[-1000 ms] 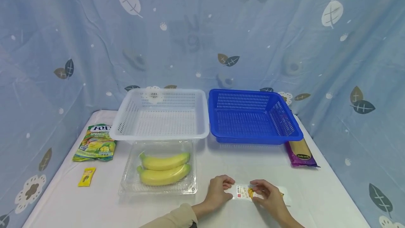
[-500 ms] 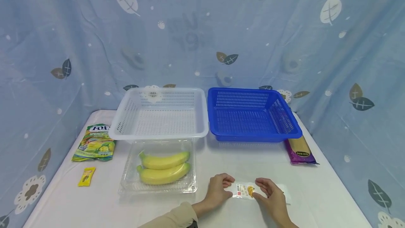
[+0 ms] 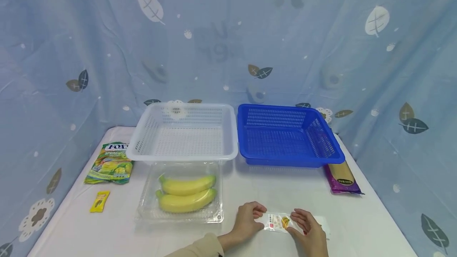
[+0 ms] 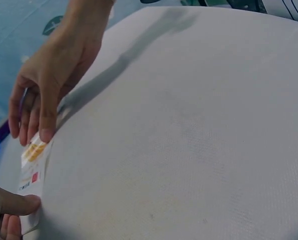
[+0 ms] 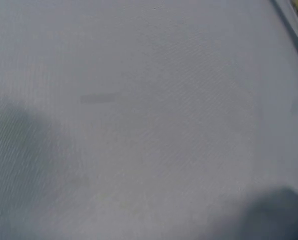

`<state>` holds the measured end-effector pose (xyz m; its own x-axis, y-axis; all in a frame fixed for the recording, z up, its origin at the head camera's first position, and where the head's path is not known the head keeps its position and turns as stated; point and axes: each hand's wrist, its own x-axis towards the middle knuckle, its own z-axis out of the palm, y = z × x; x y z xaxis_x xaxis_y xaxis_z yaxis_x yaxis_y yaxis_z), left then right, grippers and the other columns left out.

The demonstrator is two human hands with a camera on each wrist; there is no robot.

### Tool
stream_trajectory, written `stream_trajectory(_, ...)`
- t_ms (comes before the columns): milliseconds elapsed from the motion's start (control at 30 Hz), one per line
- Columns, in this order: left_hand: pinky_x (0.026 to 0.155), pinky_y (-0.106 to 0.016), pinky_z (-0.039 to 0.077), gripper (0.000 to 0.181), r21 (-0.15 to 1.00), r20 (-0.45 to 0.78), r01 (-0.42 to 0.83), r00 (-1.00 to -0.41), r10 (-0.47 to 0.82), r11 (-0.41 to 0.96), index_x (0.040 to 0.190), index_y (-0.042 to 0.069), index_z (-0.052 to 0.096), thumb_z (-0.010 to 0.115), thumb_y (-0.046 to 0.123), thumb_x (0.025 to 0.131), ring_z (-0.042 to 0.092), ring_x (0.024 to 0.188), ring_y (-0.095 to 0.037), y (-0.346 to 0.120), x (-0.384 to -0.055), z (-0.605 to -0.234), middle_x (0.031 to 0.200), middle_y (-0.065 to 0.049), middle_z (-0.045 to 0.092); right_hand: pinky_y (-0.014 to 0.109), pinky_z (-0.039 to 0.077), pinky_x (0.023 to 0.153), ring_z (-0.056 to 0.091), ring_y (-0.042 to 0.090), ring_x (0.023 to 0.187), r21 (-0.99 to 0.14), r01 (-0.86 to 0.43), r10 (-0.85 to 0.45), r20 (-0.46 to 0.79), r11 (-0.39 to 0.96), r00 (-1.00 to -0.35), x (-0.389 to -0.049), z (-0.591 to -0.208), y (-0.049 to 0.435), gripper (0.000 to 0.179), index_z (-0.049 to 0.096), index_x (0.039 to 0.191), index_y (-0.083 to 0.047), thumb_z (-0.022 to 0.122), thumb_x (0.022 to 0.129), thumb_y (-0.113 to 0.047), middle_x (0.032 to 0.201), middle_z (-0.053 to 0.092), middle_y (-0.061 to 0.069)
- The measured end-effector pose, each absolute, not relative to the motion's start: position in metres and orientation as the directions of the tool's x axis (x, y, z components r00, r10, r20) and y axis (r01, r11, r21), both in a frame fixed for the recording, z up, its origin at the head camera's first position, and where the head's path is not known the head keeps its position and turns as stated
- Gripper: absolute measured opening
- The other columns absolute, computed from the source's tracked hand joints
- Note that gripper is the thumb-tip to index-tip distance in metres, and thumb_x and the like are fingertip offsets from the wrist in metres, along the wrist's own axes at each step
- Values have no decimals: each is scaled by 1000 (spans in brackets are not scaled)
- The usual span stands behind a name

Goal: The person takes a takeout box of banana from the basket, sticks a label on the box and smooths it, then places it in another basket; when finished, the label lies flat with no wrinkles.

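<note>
White packet [image 3: 278, 222], long axis left-right, banana print [image 3: 285, 222] upward, between hands [image 3: 247, 219] [image 3: 311, 231].

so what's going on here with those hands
A person's left hand and right hand hold a flat white packet with a banana picture, the left at one end, the right farther along it. To their left, two bananas lie in a clear plastic box; behind stand a white basket and a blue basket, side by side.
</note>
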<state>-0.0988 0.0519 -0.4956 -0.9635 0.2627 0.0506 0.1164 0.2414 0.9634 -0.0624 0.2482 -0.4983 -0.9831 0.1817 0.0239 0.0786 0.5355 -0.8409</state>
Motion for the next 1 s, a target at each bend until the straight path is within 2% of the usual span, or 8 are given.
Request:
stream_trajectory(67,70,-21,55,40,963,51,118,-962,266,241,91,-2,67,73,-23,57,62,74,-12,52,-98,-496,82,-5,67,8,48,81,61,-5,90,-862,41,174,55,505,-983,-61,-499,247,55,53,117,11,79,69,7,108,66,24)
stream_trajectory(267,69,-20,55,40,962,62,126,-965,254,242,89,-4,67,71,-24,56,62,73,-11,52,-97,-496,80,-6,67,11,51,76,62,-2,86,-877,-55,154,145,478,-977,-63,-499,243,55,56,113,12,78,63,17,103,65,24)
stream_trajectory(467,69,-21,55,40,962,66,130,-964,258,238,90,-3,67,72,-24,56,62,72,-13,52,-97,-494,80,-7,67,14,52,74,60,1,84,-805,-77,147,200,588,-969,-68,-499,240,59,60,112,4,76,59,23,98,66,10)
stream_trajectory(633,70,-21,55,39,961,71,137,-962,265,241,90,-4,67,71,-23,56,64,73,-15,53,-98,-493,81,-9,68,14,52,73,61,5,84,-742,-184,94,317,645,-944,-68,-500,239,57,61,107,4,76,57,25,100,65,10)
stream_trajectory(767,71,-21,55,39,961,67,135,-960,271,242,91,-4,67,71,-23,56,64,75,-15,52,-97,-492,82,-9,68,14,53,73,60,8,84,-717,-220,91,368,661,-926,-65,-499,239,54,62,104,4,78,56,24,98,63,9)
stream_trajectory(1000,71,-21,55,38,960,62,134,-958,279,247,91,-5,66,71,-24,59,62,75,-14,50,-97,-490,83,-9,67,21,55,69,61,9,79,-716,-188,94,336,673,-937,-65,-496,238,51,63,102,3,80,57,19,94,62,8)
